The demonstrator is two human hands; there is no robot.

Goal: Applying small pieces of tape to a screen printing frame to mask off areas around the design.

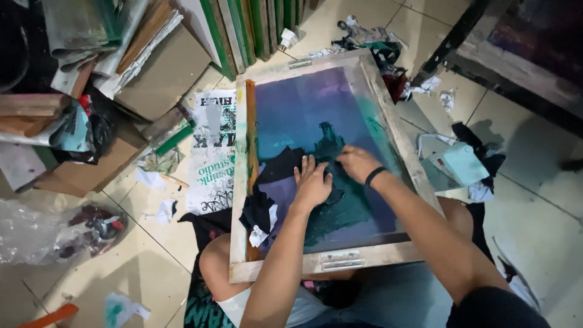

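At the centre of the frame your left hand (313, 181) lies flat, fingers spread, on the mesh of the wooden-framed printing screen (388, 118) resting across your lap. Just right of it your right hand (357, 161), a black band on its wrist, presses curled fingers onto the green-smeared mesh; whether it grips anything, you cannot tell. Black rags (267, 194) lie beside your left hand.

A screen-printing workshop: wooden mesh frame (388, 124) smeared with ink, stacked frames (243, 27), rag scraps (376, 39) on tile
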